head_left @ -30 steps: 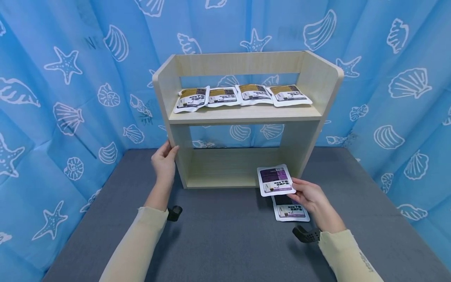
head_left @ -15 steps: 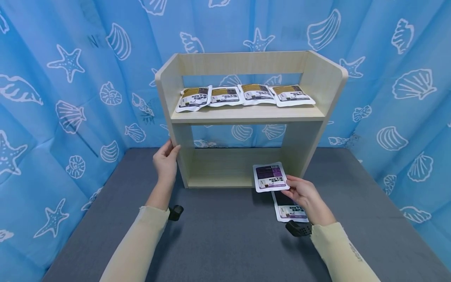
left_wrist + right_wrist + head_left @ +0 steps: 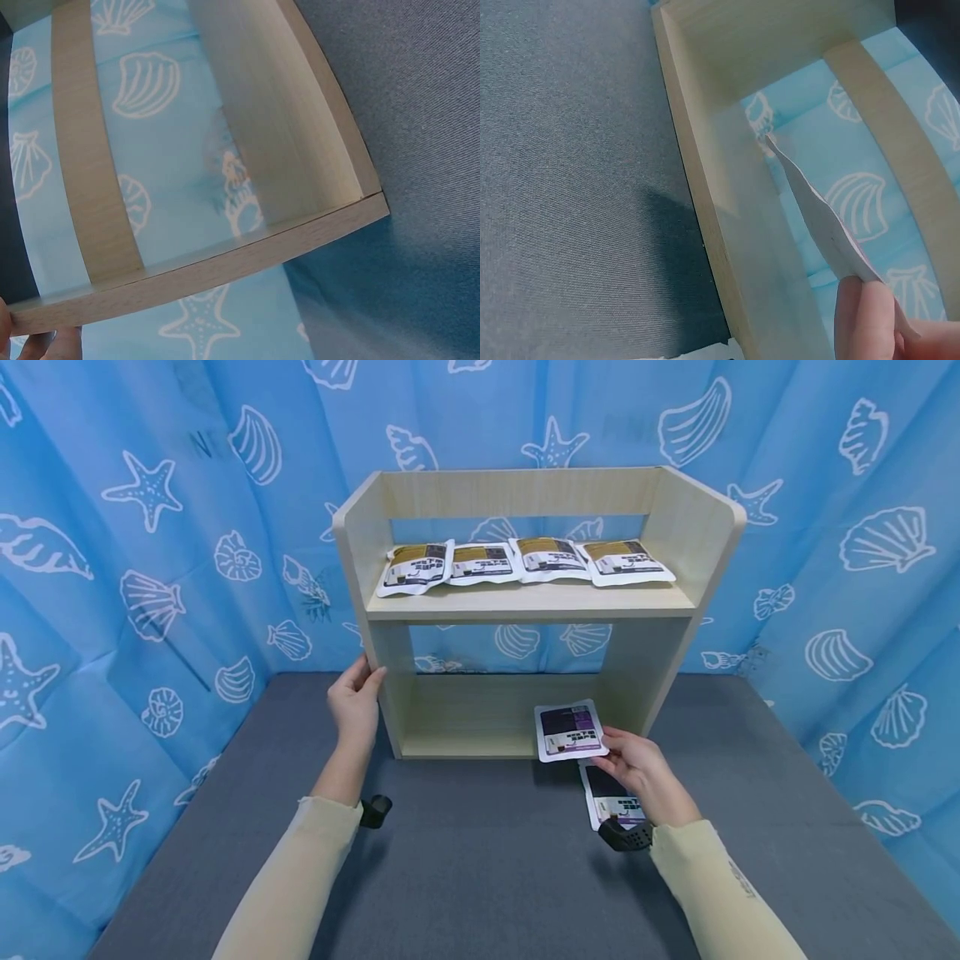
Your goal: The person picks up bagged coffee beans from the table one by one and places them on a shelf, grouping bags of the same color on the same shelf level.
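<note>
A small two-tier wooden shelf [image 3: 525,603] stands on the table. My left hand [image 3: 356,706] grips the edge of its left side panel, fingers outside; the fingertips [image 3: 64,345] show at that edge in the left wrist view. My right hand [image 3: 637,768] pinches a white-edged pouch with a dark purple label [image 3: 572,731] by its right side. This pouch hangs in front of the lower tier's right part, apart from the boards; in the right wrist view it [image 3: 817,217] appears nearly edge-on. A second purple-labelled pouch [image 3: 611,797] lies on the table, partly hidden by the right hand and wristband.
Several white pouches with gold and white labels [image 3: 551,558] lie in a row on the upper tier. A dark grey cloth [image 3: 480,877] covers the table. Behind hangs a blue shell-print curtain [image 3: 225,510].
My right hand has carried the purple pouch slightly left and up toward the lower tier. The left hand has kept its grip on the side panel.
</note>
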Action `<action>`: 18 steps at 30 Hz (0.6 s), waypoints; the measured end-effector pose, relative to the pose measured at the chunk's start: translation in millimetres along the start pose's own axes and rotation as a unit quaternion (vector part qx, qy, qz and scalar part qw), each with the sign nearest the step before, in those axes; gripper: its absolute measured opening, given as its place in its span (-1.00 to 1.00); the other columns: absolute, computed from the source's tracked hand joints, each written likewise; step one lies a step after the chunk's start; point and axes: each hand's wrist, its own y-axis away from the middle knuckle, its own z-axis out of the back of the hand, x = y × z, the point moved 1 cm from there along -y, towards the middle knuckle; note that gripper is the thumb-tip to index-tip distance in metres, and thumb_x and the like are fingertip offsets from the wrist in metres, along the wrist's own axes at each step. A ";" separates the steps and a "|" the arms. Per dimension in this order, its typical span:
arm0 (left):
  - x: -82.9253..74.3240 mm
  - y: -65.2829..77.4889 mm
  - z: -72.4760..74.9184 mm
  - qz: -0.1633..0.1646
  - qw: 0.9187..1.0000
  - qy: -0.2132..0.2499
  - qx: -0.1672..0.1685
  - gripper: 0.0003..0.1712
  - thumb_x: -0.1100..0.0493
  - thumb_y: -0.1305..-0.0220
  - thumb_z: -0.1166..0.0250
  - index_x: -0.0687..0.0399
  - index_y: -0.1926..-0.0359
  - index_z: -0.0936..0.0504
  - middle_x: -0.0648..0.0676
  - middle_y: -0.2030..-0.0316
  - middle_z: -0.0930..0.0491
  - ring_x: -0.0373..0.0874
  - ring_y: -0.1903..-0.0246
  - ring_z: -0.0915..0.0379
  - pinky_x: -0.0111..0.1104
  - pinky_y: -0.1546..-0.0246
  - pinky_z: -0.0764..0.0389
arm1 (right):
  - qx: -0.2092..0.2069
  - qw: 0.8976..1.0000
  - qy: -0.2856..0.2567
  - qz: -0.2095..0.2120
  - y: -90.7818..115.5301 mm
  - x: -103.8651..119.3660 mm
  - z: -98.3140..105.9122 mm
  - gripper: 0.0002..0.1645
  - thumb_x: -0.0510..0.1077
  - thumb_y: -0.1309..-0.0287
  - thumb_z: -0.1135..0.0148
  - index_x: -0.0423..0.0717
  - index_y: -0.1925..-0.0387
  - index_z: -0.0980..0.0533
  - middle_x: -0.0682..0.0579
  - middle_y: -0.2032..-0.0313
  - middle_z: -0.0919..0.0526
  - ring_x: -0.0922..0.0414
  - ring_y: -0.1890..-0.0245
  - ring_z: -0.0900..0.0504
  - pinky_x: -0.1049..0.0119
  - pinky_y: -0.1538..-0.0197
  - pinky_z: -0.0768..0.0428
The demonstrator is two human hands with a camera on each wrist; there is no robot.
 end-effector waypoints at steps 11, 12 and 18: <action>0.6 -1.0 -0.1 -0.004 1.000 -0.004 -0.002 -0.54 0.27 -0.36 -0.24 0.20 -0.25 -0.49 0.23 -0.13 -0.55 0.00 -0.10 -0.50 -0.14 -0.11 -0.51 | 0.004 1.000 -0.002 -0.001 -13.5 0.1 -3.2 -0.33 -0.35 -0.45 0.19 -0.21 -0.50 0.06 -0.19 -0.03 -0.46 0.15 0.30 -0.67 0.35 0.13 -0.64; 0.6 -1.1 0.0 -0.004 1.000 -0.004 -0.002 -0.55 0.27 -0.36 -0.24 0.19 -0.25 -0.49 0.24 -0.13 -0.55 0.00 -0.09 -0.50 -0.14 -0.11 -0.51 | 0.004 1.000 -0.004 0.000 -15.0 -0.1 -3.4 -0.33 -0.35 -0.45 0.19 -0.21 -0.51 0.06 -0.19 -0.03 -0.45 0.16 0.31 -0.67 0.35 0.14 -0.65; -0.6 -0.1 0.0 -0.006 1.000 0.000 -0.002 -0.55 0.27 -0.35 -0.24 0.20 -0.24 -0.50 0.22 -0.12 -0.55 -0.01 -0.09 -0.51 -0.17 -0.09 -0.52 | 0.000 1.000 -0.007 -0.002 -19.2 -0.7 -5.7 -0.33 -0.35 -0.45 0.21 -0.20 -0.51 0.07 -0.20 -0.13 -0.36 0.17 0.33 -0.66 0.36 0.17 -0.66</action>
